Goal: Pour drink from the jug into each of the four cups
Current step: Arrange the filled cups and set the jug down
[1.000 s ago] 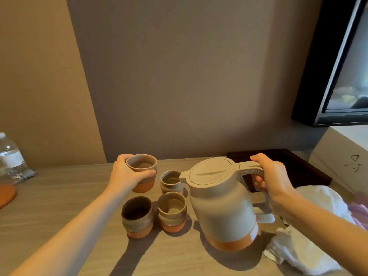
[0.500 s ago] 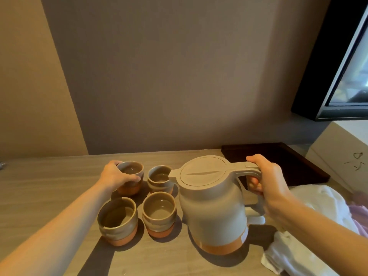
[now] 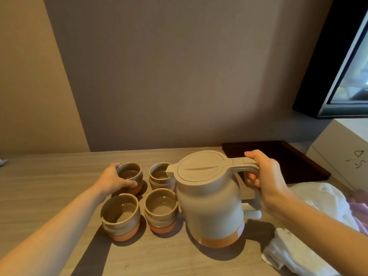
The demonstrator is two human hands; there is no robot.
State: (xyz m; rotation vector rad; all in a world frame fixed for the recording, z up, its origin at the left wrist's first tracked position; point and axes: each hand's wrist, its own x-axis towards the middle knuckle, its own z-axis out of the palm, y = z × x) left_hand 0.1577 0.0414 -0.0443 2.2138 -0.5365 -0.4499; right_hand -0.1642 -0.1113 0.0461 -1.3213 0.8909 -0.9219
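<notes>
Sitting in the lower middle of the frame is a beige jug (image 3: 211, 200) with an orange band at the bottom and its lid shut — it stands upright on the wooden table (image 3: 49, 176). The right hand (image 3: 266, 182) is wrapped tight around the jug's handle, thumb on top and fingers curled through the loop. Just left of the jug are four small clay cups, set in a square, each brown on top and orange at the bottom. The back left cup (image 3: 130, 177) sits on the table with the left hand (image 3: 113, 181) closed around its left side, thumb lying across the front and fingers behind the rim. The back right cup (image 3: 160, 177) is just beside it, and the jug's spout sticks out over its rim. The front left cup (image 3: 120, 217) and the front right cup (image 3: 161, 210) stand closer to the bottom of the frame, near each other but not touching. The front right cup is just beside the jug. All four cups look like they have some liquid low inside, but how much is hard to tell. A crumpled white cloth (image 3: 310, 236) lies at the lower right, partly under the right arm. A dark tray (image 3: 288, 156) sits behind the jug at the right — near the wall.
</notes>
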